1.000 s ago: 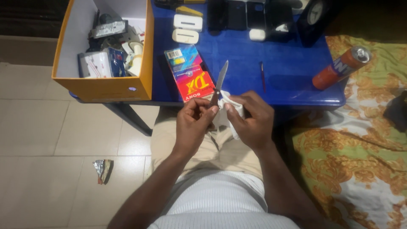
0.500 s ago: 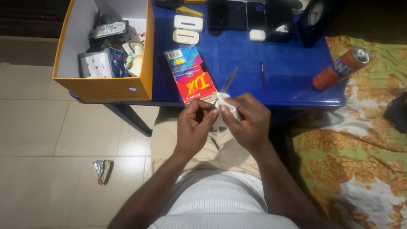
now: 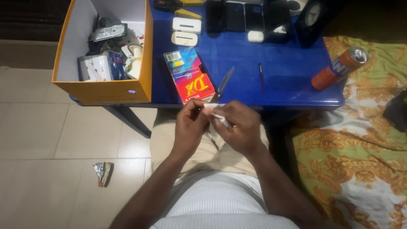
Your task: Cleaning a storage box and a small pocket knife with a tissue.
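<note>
knife sits above the lap, handle clenched in left hand, blade angled up-right over the blue table edge. right hand fingers pinch white cloth against the blade base. beyond: red cassette box, orange box.

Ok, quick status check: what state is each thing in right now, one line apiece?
Knife: unfolded, blade pointing away over the table, base hidden by the hands.
White cloth: bunched against the knife under the right hand.
Left hand: closed on the knife handle.
Orange box: open, full of odds and ends.
Can: lying on its side.
Foil scrap: crumpled on the floor.
</note>
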